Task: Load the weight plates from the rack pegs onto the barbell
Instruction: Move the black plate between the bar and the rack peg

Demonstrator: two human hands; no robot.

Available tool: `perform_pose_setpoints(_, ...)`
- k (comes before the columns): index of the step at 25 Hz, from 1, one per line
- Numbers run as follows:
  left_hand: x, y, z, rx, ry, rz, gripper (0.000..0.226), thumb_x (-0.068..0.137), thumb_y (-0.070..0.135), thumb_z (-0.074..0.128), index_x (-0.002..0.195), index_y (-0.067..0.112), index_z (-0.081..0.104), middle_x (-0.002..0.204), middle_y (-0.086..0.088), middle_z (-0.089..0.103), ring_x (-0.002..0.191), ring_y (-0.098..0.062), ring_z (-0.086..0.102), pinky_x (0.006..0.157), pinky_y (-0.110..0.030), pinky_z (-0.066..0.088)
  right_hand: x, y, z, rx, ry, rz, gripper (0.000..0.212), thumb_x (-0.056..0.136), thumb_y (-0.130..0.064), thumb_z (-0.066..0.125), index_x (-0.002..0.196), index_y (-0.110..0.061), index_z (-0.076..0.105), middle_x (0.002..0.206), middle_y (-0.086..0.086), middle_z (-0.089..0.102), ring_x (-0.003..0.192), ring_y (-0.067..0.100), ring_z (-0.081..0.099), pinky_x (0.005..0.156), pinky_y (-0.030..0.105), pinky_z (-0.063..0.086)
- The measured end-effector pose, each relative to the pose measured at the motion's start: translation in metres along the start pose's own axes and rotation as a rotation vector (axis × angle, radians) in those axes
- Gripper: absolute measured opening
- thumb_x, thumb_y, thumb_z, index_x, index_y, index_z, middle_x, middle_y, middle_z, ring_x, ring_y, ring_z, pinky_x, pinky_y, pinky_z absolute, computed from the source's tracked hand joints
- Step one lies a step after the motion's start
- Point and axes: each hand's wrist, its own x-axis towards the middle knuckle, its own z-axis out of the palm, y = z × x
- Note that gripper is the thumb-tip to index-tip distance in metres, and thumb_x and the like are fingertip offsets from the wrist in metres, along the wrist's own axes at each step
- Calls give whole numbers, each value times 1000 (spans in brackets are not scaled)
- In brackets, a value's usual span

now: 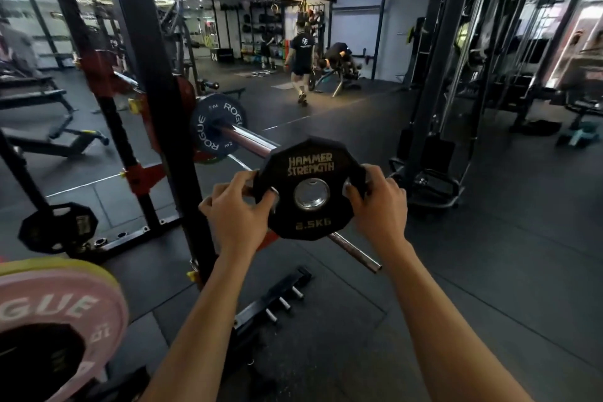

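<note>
A: Head view: where was the small black plate (309,189) found, and how was it held?

B: It was gripped at both edges, left hand (236,207) and right hand (378,206) curled round its rim, in front of the barbell sleeve (251,139), its bore apparently not yet threaded on.

A: How far was loading judged to have gone?

B: One dark plate (218,127) was already seated on the sleeve; another black plate (58,227) remained on a rack peg.

A: What writing was legible?

B: "HAMMER STRENGTH" and "2.5KG" were read on the held plate, "ROGUE" on the seated one and, partly, on a pink plate (49,307).
</note>
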Motion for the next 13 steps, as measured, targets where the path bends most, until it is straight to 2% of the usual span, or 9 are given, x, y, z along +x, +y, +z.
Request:
perform_pose_setpoints(5,3,9,30,62,74,-24,28,79,36,73,105,34,64,81,24,53,94,-4,46,91,-34,21,35,30,23,53,-81,-63,28,91,-34,62,115,-19,59,83,3,67,87,27,59,75,34,27)
perform_pose_setpoints(10,-6,33,59,141,180,-94,30,78,28,78,106,31,66,76,21,56,95,-8,49,90,-33,20,72,64,36,118,-225,-135,30,93,-36,58,119,-20,56,88,4,67,89,25,60,85,39,37)
perform_pose_setpoints(13,-8,38,72,209,266,-133,33,77,27,79,106,33,66,78,20,57,94,-13,55,89,-34,21,92,74,52,196,-287,-231,29,93,-35,59,116,-19,57,86,4,67,86,25,61,85,41,41)
